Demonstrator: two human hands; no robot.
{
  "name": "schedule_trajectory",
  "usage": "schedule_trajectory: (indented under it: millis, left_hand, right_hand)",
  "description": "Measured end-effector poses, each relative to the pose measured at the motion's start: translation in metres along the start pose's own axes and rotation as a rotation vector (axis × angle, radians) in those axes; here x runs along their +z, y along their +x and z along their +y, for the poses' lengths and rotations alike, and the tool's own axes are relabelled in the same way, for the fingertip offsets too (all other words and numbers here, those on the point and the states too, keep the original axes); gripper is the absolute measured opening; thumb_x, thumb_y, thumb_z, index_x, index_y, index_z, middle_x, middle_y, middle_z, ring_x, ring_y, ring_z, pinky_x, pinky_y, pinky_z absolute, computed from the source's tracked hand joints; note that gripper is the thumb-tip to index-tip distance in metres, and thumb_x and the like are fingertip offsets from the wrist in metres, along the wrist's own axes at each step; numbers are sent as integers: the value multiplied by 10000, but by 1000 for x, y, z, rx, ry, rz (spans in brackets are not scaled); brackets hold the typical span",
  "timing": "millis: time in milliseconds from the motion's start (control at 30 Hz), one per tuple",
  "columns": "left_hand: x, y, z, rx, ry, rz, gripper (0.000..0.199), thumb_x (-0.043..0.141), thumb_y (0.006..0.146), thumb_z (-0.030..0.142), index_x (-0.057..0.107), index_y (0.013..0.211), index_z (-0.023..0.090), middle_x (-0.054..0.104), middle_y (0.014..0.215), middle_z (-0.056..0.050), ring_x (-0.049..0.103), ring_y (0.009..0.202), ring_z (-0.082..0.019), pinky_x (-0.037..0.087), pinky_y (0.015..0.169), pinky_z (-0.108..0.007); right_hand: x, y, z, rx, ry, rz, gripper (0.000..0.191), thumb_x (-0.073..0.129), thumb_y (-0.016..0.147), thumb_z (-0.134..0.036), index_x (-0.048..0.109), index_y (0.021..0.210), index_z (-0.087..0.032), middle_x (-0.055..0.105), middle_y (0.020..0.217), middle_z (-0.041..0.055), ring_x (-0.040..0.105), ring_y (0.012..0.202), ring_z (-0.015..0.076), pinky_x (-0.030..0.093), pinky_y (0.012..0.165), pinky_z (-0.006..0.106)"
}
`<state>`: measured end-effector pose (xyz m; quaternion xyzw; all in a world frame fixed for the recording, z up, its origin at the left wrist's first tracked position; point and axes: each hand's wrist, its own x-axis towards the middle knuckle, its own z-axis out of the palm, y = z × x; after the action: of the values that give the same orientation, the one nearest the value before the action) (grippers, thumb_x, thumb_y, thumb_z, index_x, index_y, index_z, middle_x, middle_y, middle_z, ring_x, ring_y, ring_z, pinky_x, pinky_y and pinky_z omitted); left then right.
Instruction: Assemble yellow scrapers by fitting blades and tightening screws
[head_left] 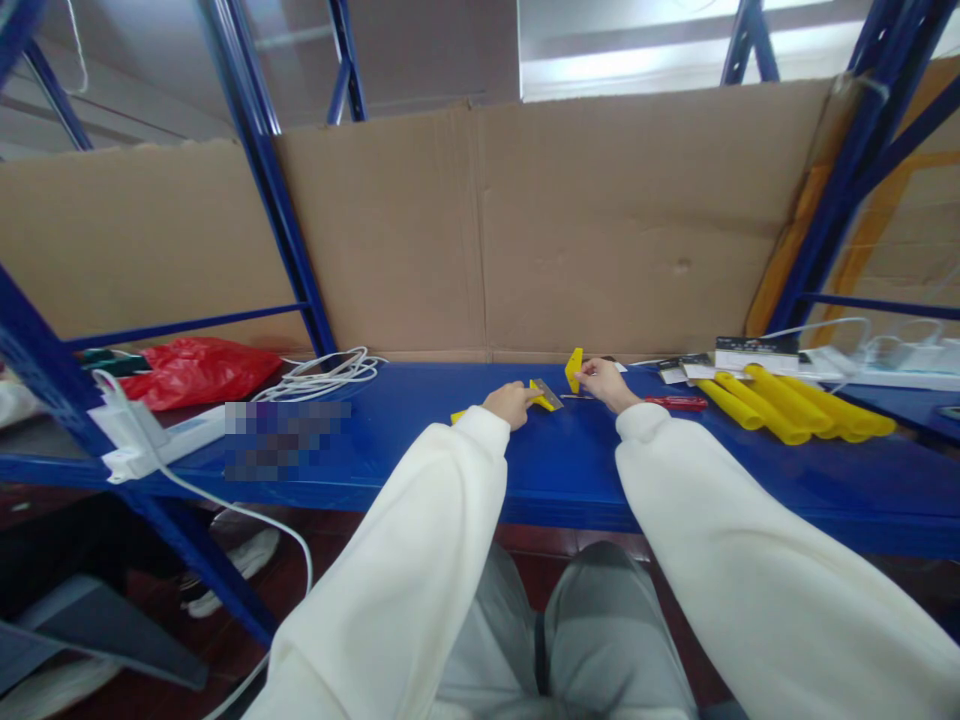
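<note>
My left hand (510, 404) is closed round a yellow scraper (543, 396) with a grey metal blade at its head. A bit of yellow shows on the far side of my left wrist, perhaps the end of its handle. My right hand (604, 383) pinches a small flat yellow plate (574, 370) with angled edges, held upright just above the table. Under my right wrist lies a screwdriver with a red handle (681, 403), its thin shaft pointing left. The plate and the scraper are apart.
Several yellow tubes (795, 405) lie on the blue tabletop (420, 400) at right, beside black-and-white cards (756, 352). A red plastic bag (202, 370), coiled white cable (330, 375) and white power strip (176, 440) are at left. Cardboard (570, 220) walls the back.
</note>
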<state>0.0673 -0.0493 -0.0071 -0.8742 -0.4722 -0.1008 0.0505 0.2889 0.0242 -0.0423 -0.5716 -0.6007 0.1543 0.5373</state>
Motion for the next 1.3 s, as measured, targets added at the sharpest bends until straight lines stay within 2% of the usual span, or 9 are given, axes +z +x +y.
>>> schedule_trajectory:
  millis: [167,267,367,500,600,933,1167,1300]
  left_hand:
    - [-2,-1,0,-13,-9,-9,452,408,971,185,572,1376,298,640,1178,-89,625,1112,-229,482,936,-301]
    - [-1,0,-1,-9,-10,-12,458,415,965,182,557,1388,289,641,1192,-90,623,1123,-227,477,938,-295]
    - [2,2,-2,-12,-23,-9,505,434,955,170,471,1452,252,640,1239,-105,607,1163,-231,467,954,-301]
    - [4,4,-3,-53,-78,-6,621,467,943,163,286,1537,157,597,1348,-152,572,1234,-232,446,988,-308]
    - [4,4,-3,-71,-102,-17,663,482,941,177,224,1552,147,575,1383,-163,570,1246,-232,445,986,-310]
    - [5,5,-4,-57,-92,-8,667,506,934,176,236,1543,154,575,1383,-159,564,1258,-226,438,984,-293]
    - [6,5,-4,-34,-82,9,651,507,933,178,265,1538,175,605,1337,-148,582,1226,-231,449,978,-306]
    - [5,5,-5,4,-33,4,575,479,941,173,369,1503,225,637,1245,-115,611,1164,-231,455,964,-303]
  right_hand:
    - [-3,-6,-19,93,51,48,179,627,760,-116,493,674,-198,603,655,1,617,616,133,540,596,263]
    - [-3,-11,-33,128,152,27,171,619,777,-94,488,740,-198,591,642,-17,593,562,116,528,563,248]
    - [-1,-17,-45,106,201,-6,187,627,771,-83,497,841,-198,593,637,-34,587,556,112,523,575,242]
    - [3,-24,-52,100,184,-119,237,644,748,-80,520,917,-191,606,643,-39,591,583,116,510,595,236]
    - [6,-30,-54,103,172,-218,249,657,736,-78,535,919,-195,607,636,-39,593,590,120,497,581,227]
    - [12,-41,-65,90,170,-311,307,650,714,-2,521,924,-185,596,573,-64,589,576,118,485,620,218]
    - [14,-40,-60,83,163,-323,311,670,700,-9,541,920,-187,599,564,-65,588,561,117,475,586,211]
    - [16,-36,-58,57,129,-326,281,678,689,0,553,859,-185,586,561,-66,569,543,100,460,555,193]
